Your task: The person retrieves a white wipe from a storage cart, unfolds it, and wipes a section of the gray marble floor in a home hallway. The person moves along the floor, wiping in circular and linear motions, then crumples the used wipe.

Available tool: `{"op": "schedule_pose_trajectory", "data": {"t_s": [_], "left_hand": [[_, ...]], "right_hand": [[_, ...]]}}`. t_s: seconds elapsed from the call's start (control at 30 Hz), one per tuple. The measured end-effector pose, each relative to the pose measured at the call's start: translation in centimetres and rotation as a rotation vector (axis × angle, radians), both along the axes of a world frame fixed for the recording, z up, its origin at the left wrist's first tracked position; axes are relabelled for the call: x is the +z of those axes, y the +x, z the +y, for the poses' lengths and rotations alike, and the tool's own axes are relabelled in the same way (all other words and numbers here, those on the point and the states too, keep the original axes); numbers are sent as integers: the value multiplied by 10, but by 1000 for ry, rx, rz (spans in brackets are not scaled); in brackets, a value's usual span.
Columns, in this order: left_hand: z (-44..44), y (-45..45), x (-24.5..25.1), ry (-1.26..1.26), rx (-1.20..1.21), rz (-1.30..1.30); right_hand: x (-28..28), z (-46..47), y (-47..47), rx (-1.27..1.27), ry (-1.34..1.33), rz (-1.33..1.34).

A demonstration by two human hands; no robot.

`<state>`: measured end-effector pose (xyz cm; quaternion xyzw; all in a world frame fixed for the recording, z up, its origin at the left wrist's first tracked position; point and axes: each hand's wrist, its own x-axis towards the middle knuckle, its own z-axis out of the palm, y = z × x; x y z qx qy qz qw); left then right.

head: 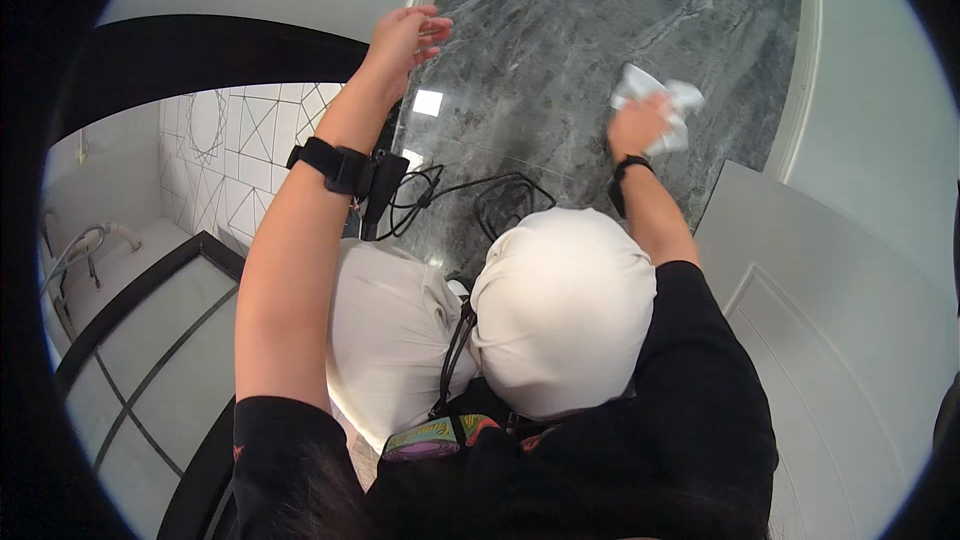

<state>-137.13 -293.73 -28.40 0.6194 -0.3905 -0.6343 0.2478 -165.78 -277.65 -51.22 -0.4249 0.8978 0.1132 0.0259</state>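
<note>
My right hand (641, 124), somewhat blurred, is on a crumpled white cloth or tissue (664, 101) over the grey marble-patterned floor (555, 45). The cloth shows beyond and beside the fingers. My left hand (415, 37) is raised near the dark door frame at the floor's left side, its fingers slightly curled and apart, with nothing in it. A black strap with a dark device (382, 184) is around my left wrist, and a black band (626, 180) is around the right one. Below my hands are my knees in light trousers (566, 307).
A black cable (491, 180) lies in loops on the floor before my knees. A pale panelled door (795, 292) stands at the right. At the left are a black frame (210, 45), a black-framed glazed door (180, 360), patterned white tiles (259, 127) and pipes (112, 232).
</note>
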Motion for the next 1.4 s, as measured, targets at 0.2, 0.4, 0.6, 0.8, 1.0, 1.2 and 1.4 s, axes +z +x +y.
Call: {"op": "schedule_pose_trajectory", "data": {"t_s": [0.2, 0.4, 0.6, 0.8, 1.0, 1.2, 1.4], "left_hand": [[10, 5, -11, 49, -71, -50], [7, 12, -11, 69, -102, -35], [13, 19, -12, 81, -67, -41], [20, 19, -16, 125, -110, -57], [18, 19, -15, 132, -129, -81], [18, 18, -13, 95, -130, -45], [23, -2, -26, 94, -188, 9]], "right_hand": [[-5, -49, 113, 1051, -113, -444], [-9, -14, 38, 614, -331, -290], [4, -39, -7, -165, -334, -82], [-10, -77, 111, 568, -179, -234], [-11, -64, 82, 636, -208, -467], [-12, -50, -12, 10, -326, -207], [-6, -66, 105, 714, -115, -332]]}}
